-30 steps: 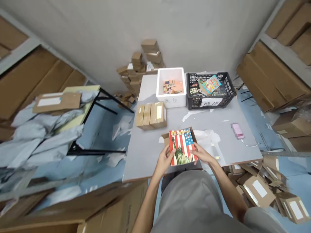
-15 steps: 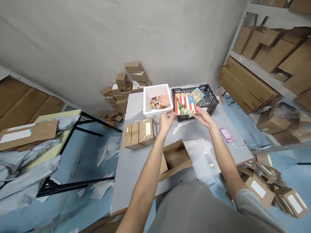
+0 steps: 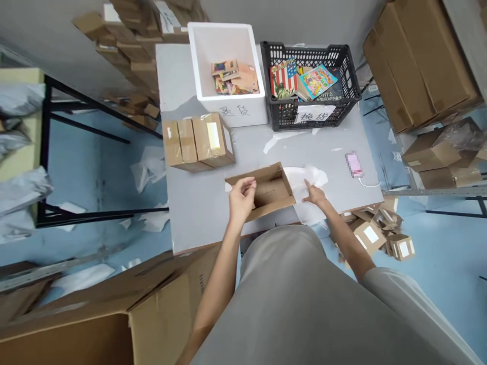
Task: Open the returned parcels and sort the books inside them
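Observation:
An open cardboard box (image 3: 274,187) lies on the table in front of me. My left hand (image 3: 242,198) is at its left end, fingers curled in and thumb close to them; whether a flap or anything else is pinched there is hidden. My right hand (image 3: 315,193) rests over a thin white sheet (image 3: 299,177) to the right of the box, index finger and thumb apart. In the black crate (image 3: 277,119) lies a book with a red-and-white striped cover (image 3: 283,80), beside a colourful blue book (image 3: 318,81).
A white foam box (image 3: 243,112) with small booklets stands left of the crate. Taped cardboard boxes (image 3: 213,142) sit at the table's left side. A phone (image 3: 354,165) on a white cable lies at the right. A large open carton (image 3: 163,319) stands at lower left.
The striped book, held between both hands before, now lies in the black crate. Both hands have come back toward me, left to the open box, right to the white sheet. The view has tilted down.

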`<move>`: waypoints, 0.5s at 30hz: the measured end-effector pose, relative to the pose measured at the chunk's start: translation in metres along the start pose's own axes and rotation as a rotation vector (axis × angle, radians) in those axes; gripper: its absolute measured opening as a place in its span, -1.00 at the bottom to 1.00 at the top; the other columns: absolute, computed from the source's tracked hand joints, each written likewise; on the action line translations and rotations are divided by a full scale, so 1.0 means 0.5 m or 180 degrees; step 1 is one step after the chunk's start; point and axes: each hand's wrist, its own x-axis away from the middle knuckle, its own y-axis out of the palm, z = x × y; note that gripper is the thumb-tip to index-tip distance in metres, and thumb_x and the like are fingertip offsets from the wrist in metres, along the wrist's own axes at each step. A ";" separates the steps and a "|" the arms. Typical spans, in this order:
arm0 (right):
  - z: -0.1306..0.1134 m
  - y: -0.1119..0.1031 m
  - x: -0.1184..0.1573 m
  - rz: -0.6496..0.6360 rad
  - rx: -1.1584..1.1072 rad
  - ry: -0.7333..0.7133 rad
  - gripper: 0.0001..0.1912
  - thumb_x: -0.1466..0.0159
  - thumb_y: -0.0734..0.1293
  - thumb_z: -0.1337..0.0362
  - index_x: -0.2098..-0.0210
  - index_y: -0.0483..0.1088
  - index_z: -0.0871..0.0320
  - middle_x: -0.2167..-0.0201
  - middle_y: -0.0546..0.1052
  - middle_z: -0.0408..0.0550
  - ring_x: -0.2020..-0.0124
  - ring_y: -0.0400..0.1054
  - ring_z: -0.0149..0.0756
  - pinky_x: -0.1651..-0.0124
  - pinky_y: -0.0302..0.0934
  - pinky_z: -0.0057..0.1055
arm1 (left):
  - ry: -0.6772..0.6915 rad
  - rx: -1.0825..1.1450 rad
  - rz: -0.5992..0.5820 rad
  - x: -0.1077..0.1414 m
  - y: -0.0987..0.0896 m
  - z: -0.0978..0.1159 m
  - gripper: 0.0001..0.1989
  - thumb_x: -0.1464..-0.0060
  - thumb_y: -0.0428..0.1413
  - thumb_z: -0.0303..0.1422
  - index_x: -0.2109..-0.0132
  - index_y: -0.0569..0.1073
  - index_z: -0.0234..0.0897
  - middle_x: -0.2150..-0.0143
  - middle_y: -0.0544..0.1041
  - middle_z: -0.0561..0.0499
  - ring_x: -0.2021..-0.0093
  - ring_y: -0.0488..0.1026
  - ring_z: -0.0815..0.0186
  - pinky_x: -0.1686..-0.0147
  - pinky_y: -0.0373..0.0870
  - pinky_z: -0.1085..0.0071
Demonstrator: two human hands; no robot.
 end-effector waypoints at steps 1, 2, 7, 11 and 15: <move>-0.013 0.021 0.007 -0.0020 0.0126 0.0072 -0.11 -0.41 0.62 0.23 -0.61 0.27 0.16 -0.37 0.60 0.36 -0.28 0.58 0.05 -0.30 0.38 -0.23 | -0.0010 0.0019 -0.0078 0.016 0.005 -0.006 -0.68 -0.24 0.31 -0.15 -0.02 0.64 -0.26 -0.01 0.76 -0.20 -0.06 0.74 0.12 -0.22 0.66 0.12; -0.024 0.038 0.013 -0.0021 0.0183 0.0117 -0.28 -0.48 0.55 0.23 -0.55 0.36 0.17 -0.34 0.62 0.35 -0.27 0.59 0.05 -0.29 0.38 -0.23 | -0.0012 0.0032 -0.0142 0.029 0.008 -0.010 -0.67 -0.24 0.31 -0.14 -0.03 0.65 -0.25 -0.01 0.76 -0.20 -0.07 0.74 0.11 -0.22 0.66 0.11; -0.041 0.044 0.055 0.0210 0.0190 0.0253 -0.63 -0.60 0.31 0.29 -0.31 0.56 0.18 -0.25 0.69 0.30 -0.25 0.60 0.03 -0.24 0.38 -0.25 | 0.0006 0.0046 -0.0361 0.068 0.002 -0.006 -0.67 -0.29 0.30 -0.15 -0.08 0.66 -0.22 -0.01 0.77 -0.18 -0.08 0.74 0.11 -0.23 0.67 0.11; -0.029 -0.041 0.109 0.1208 -0.0264 0.0273 -0.59 -0.53 0.28 0.25 -0.25 0.58 0.24 -0.12 0.70 0.33 -0.15 0.59 0.15 -0.25 0.38 -0.14 | 0.0202 -0.0030 -0.0447 0.098 0.010 0.005 -0.72 -0.35 0.26 -0.19 -0.10 0.67 -0.19 -0.11 0.73 -0.17 -0.15 0.71 0.12 -0.23 0.68 0.13; -0.055 -0.136 0.189 0.2372 -0.1399 -0.0444 -0.73 -0.38 0.36 0.06 0.16 0.61 0.09 0.20 0.66 0.07 0.06 0.51 0.07 -0.15 0.44 -0.11 | 0.0018 0.0148 -0.1031 0.125 0.045 0.013 -0.57 -0.38 0.30 -0.16 -0.30 0.61 -0.16 -0.28 0.68 -0.24 -0.26 0.69 0.04 -0.22 0.71 0.08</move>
